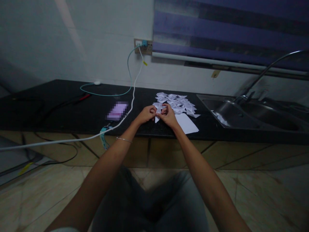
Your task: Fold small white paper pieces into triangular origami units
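Note:
Between my two hands is a folded white paper piece point(157, 119), a small pointed shape held just above the front part of the black counter. My left hand point(147, 114) pinches its left side, fingers curled. From the right, my right hand point(168, 115) grips it with thumb and fingers closed. Part of the paper is hidden by the fingers. Just behind my hands lies a pile of folded white paper pieces point(180, 103), several of them overlapping. Flat white paper sheets point(186, 123) lie beside my right wrist.
A phone-like item point(117, 110), blurred out, lies left with a teal strap point(103, 137) hanging over the counter edge. A white cable point(133, 102) runs from the wall socket point(146, 47) across the black counter point(65, 106). At right is a metal sink point(263, 114) with a curved faucet point(265, 71).

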`<state>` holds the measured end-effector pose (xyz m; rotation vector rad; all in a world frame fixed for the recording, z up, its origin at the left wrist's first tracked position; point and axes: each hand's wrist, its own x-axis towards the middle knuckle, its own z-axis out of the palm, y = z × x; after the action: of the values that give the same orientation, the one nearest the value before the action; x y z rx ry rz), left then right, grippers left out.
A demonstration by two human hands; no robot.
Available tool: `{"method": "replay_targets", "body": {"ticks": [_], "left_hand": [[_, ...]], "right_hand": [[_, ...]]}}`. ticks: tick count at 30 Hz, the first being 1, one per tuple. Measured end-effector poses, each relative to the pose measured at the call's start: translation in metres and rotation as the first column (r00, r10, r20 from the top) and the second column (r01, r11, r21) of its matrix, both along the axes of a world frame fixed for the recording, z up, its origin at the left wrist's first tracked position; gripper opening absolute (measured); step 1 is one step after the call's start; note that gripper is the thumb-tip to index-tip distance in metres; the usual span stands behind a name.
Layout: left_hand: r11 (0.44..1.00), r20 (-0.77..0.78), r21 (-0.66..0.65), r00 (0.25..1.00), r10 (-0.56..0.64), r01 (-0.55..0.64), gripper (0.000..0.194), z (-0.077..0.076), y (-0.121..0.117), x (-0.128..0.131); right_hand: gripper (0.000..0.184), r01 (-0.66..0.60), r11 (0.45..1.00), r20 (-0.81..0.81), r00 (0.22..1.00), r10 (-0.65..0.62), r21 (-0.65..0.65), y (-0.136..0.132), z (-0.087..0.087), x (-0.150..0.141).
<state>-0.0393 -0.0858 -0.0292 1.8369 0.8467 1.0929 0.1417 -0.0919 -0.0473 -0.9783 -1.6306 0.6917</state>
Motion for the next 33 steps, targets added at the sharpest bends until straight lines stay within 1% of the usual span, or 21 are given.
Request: {"method": "replay_targets", "body": {"ticks": [2, 4, 6, 8, 10, 14, 16, 18, 20, 22, 24, 25, 27, 29, 31, 33], "left_hand": [[0.998, 0.008, 0.049, 0.999, 0.038, -0.038, 0.017, -0.001, 0.000, 0.000], [0.992, 0.005, 0.110, 0.998, 0.060, -0.060, 0.024, -0.002, 0.001, -0.001], [0.985, -0.004, 0.164, 0.998, 0.063, -0.061, 0.029, -0.002, 0.000, -0.001], [0.980, 0.001, 0.190, 0.999, 0.051, -0.050, 0.031, -0.002, 0.000, -0.001], [0.981, 0.029, 0.189, 0.999, 0.031, -0.036, 0.033, -0.001, -0.001, -0.001], [0.989, 0.073, 0.144, 0.997, -0.025, 0.015, 0.035, -0.002, -0.001, -0.001], [0.991, 0.065, 0.136, 0.998, -0.025, 0.016, 0.035, -0.002, 0.000, -0.002], [0.987, 0.032, 0.162, 0.999, 0.004, -0.009, 0.035, -0.002, -0.001, -0.002], [0.976, -0.038, 0.213, 0.998, 0.051, -0.042, 0.033, 0.000, -0.004, -0.001], [0.958, -0.151, 0.278, 0.981, 0.120, -0.075, 0.032, 0.003, -0.009, 0.000], [0.927, -0.279, 0.356, 0.934, 0.225, -0.117, 0.032, 0.006, -0.015, 0.002], [0.906, -0.318, 0.397, 0.903, 0.289, -0.150, 0.032, 0.007, -0.018, 0.002], [0.861, -0.356, 0.465, 0.846, 0.397, -0.208, 0.033, 0.009, -0.022, 0.004], [0.829, -0.366, 0.504, 0.809, 0.460, -0.244, 0.034, 0.008, -0.023, 0.005], [0.815, -0.374, 0.518, 0.789, 0.487, -0.258, 0.035, 0.007, -0.021, 0.005], [0.815, -0.380, 0.521, 0.785, 0.488, -0.255, 0.035, 0.006, -0.020, 0.005]], "right_hand": [[0.062, 0.021, 0.999, 0.058, 0.998, -0.023, 0.034, 0.000, -0.002, 0.000], [0.055, 0.036, 0.998, 0.109, 0.993, -0.043, 0.059, -0.001, -0.001, 0.000], [0.049, 0.033, 0.997, 0.124, 0.991, -0.040, 0.064, -0.003, 0.000, 0.000], [0.045, 0.007, 0.999, 0.110, 0.994, -0.012, 0.053, -0.006, 0.003, -0.002], [0.040, -0.043, 0.999, 0.087, 0.995, 0.040, 0.034, -0.008, 0.005, -0.003], [0.034, -0.121, 0.993, 0.065, 0.991, 0.121, 0.000, -0.009, 0.006, -0.003], [0.034, -0.128, 0.992, 0.062, 0.990, 0.128, -0.012, -0.008, 0.006, -0.003], [0.033, -0.117, 0.993, 0.073, 0.990, 0.117, -0.017, -0.007, 0.005, -0.002], [0.031, -0.089, 0.996, 0.111, 0.990, 0.090, -0.012, -0.007, 0.005, -0.001], [0.026, -0.061, 0.998, 0.187, 0.981, 0.058, 0.014, -0.008, 0.006, -0.002], [0.019, -0.015, 0.998, 0.294, 0.956, -0.006, 0.068, -0.011, 0.008, -0.004], [0.016, 0.021, 0.995, 0.350, 0.935, -0.056, 0.102, -0.014, 0.010, -0.006], [0.016, 0.108, 0.981, 0.450, 0.876, -0.172, 0.164, -0.019, 0.013, -0.008], [0.017, 0.176, 0.965, 0.526, 0.812, -0.254, 0.194, -0.024, 0.017, -0.011], [0.017, 0.224, 0.953, 0.574, 0.761, -0.301, 0.204, -0.028, 0.021, -0.012], [0.018, 0.263, 0.941, 0.596, 0.728, -0.339, 0.214, -0.031, 0.023, -0.013]]}}
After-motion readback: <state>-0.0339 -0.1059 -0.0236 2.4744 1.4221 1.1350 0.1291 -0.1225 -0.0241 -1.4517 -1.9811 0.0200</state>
